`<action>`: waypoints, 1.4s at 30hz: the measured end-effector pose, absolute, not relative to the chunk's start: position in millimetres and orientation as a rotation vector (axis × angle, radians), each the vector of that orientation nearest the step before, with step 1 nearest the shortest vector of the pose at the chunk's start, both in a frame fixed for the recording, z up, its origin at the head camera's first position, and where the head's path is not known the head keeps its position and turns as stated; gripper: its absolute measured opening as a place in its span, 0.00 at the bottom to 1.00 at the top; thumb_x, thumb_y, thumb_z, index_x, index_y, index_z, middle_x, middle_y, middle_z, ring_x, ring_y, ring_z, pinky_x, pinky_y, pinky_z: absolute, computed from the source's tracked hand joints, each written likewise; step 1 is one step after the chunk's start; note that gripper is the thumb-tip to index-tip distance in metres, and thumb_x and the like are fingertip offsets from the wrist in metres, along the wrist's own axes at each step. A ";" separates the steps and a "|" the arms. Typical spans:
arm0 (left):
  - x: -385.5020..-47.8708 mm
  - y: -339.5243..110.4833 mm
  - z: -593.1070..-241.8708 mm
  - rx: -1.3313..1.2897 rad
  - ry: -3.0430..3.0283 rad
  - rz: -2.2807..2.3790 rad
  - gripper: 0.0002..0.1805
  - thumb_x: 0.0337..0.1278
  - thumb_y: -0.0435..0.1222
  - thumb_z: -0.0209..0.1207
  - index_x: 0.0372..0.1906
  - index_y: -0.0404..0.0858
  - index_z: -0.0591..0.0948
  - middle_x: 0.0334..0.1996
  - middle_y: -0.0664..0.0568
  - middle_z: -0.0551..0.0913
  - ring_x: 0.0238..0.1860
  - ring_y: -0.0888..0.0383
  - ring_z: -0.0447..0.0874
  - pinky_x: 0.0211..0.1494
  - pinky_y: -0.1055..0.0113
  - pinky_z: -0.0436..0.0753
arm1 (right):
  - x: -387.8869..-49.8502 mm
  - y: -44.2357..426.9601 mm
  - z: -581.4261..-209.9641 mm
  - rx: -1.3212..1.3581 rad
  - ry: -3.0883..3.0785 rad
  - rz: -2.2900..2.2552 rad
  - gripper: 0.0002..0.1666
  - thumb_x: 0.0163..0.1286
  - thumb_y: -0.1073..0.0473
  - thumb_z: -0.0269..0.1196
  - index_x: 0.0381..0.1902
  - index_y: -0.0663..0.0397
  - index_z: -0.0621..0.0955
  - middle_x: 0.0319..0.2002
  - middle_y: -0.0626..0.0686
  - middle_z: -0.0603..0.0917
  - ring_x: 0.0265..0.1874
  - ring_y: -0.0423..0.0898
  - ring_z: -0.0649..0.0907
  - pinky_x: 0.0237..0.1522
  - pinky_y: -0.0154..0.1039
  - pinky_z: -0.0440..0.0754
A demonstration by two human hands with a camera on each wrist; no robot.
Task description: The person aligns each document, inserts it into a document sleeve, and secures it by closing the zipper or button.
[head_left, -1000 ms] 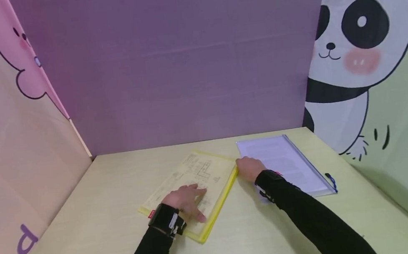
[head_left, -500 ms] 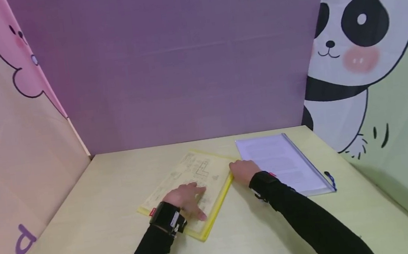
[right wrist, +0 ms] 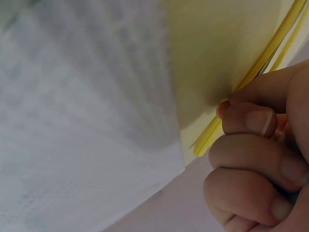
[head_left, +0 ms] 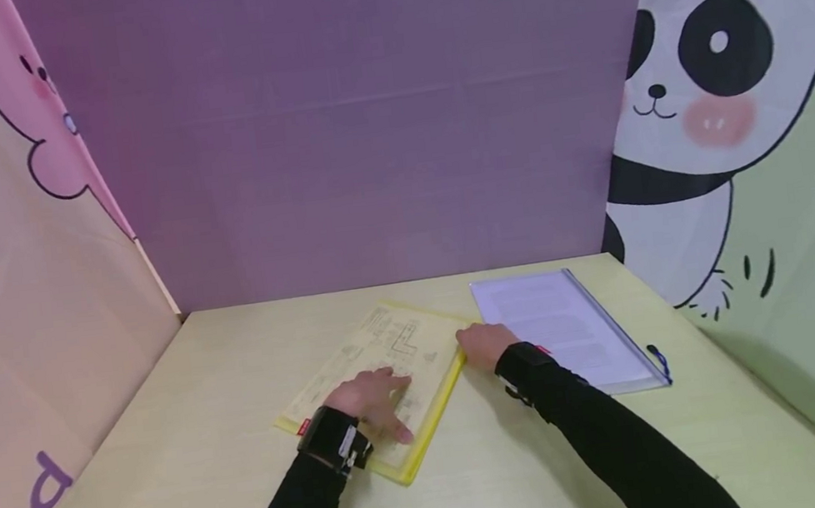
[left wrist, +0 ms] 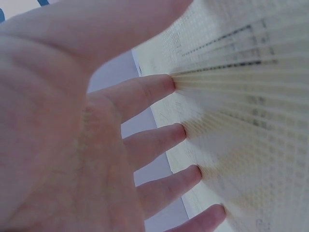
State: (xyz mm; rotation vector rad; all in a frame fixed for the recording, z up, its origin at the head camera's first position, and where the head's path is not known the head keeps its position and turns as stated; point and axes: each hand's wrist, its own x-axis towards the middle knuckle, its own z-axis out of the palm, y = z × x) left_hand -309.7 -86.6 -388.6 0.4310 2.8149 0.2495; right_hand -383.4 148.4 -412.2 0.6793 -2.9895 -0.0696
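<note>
A yellow mesh zipper pouch [head_left: 418, 345] lies slanted on the table, with a sheet of printed diagrams showing through it. My left hand [head_left: 372, 405] rests on its near part with spread fingers. In the left wrist view, the straight fingertips [left wrist: 164, 86] press into the mesh and wrinkle it. At the far right corner my right hand [head_left: 489, 345] pinches the pouch's yellow zipper edge between thumb and index finger. The other fingers are curled in, as the right wrist view shows along the yellow zipper strip [right wrist: 263, 60]. Whether a zipper pull is between the fingertips is hidden.
A second, pale purple pouch [head_left: 552, 330] with printed paper inside lies at the back right, close behind my right hand. A dark blue cord [head_left: 660, 361] hangs at its right corner. A purple panel [head_left: 377, 123] stands along the back edge of the table [head_left: 195, 446].
My right hand has shifted a little left and nearer along the yellow pouch's right edge, then nearly stopped. The left hand keeps its place on the pouch.
</note>
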 end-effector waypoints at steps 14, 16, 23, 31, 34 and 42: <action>-308.2 -87.6 -388.4 0.433 2.811 0.280 0.52 0.37 0.55 0.80 0.74 0.55 0.72 0.77 0.48 0.64 0.75 0.43 0.61 0.71 0.40 0.67 | -372.7 146.4 -402.9 0.697 -3.093 0.026 0.05 0.76 0.63 0.56 0.38 0.56 0.76 0.34 0.57 0.80 0.34 0.54 0.80 0.40 0.53 0.81; -308.3 -87.5 -388.6 0.426 2.810 0.282 0.52 0.37 0.55 0.80 0.74 0.55 0.72 0.77 0.48 0.64 0.75 0.43 0.61 0.71 0.39 0.66 | -370.2 145.5 -401.4 0.705 -3.105 0.029 0.05 0.77 0.62 0.55 0.38 0.56 0.76 0.33 0.56 0.80 0.34 0.53 0.79 0.40 0.52 0.80; -309.5 -87.6 -388.9 0.420 2.807 0.271 0.52 0.37 0.56 0.79 0.74 0.56 0.71 0.77 0.49 0.63 0.76 0.43 0.59 0.72 0.39 0.63 | -360.5 140.5 -397.8 0.773 -3.108 -0.036 0.04 0.76 0.62 0.57 0.39 0.56 0.77 0.32 0.54 0.79 0.31 0.50 0.77 0.39 0.48 0.79; -309.6 -87.4 -389.2 0.413 2.809 0.274 0.52 0.36 0.56 0.79 0.74 0.56 0.71 0.77 0.49 0.63 0.76 0.43 0.60 0.72 0.38 0.65 | -361.5 136.5 -401.1 0.744 -3.123 -0.101 0.03 0.75 0.61 0.58 0.40 0.55 0.78 0.32 0.52 0.78 0.31 0.49 0.76 0.38 0.46 0.78; -309.4 -86.8 -389.5 0.402 2.816 0.261 0.52 0.37 0.57 0.78 0.74 0.57 0.71 0.77 0.49 0.63 0.76 0.43 0.60 0.71 0.37 0.65 | -362.6 135.4 -401.1 0.725 -3.124 -0.111 0.04 0.76 0.60 0.57 0.40 0.55 0.77 0.32 0.53 0.79 0.31 0.49 0.77 0.40 0.47 0.80; -308.7 -84.9 -388.1 0.396 2.829 0.234 0.52 0.39 0.61 0.76 0.75 0.57 0.70 0.77 0.48 0.63 0.75 0.40 0.61 0.70 0.34 0.63 | -367.7 131.3 -401.7 0.712 -3.104 -0.123 0.06 0.77 0.61 0.56 0.38 0.56 0.76 0.30 0.53 0.77 0.30 0.51 0.76 0.39 0.48 0.80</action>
